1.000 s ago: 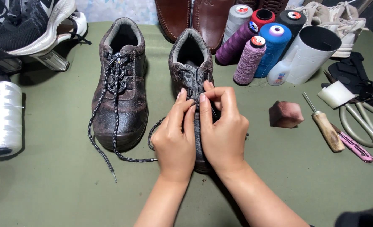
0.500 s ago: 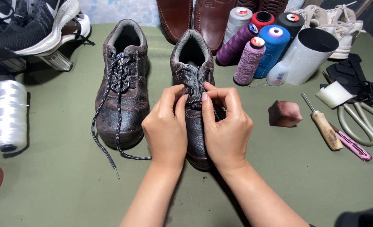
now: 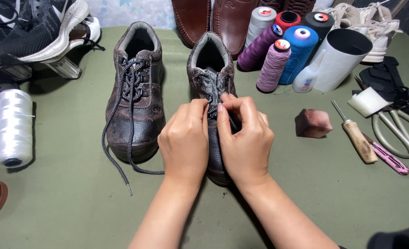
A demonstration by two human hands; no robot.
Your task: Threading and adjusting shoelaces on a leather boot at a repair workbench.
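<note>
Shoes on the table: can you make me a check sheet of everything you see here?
Surface: green cloth-covered table.
Job's things: right brown shoe under both hands, its lace at the eyelets; left brown shoe beside it, its lace trailing loose on the cloth.
Clutter: thread spools, white cylinder, white thread cone, pink block, awl, scissors.
Grippers: left hand and right hand pinch the lace on the right shoe.
Cables: nothing seen.
Surroundings: sneakers at back left, brown leather shoes behind.
</note>
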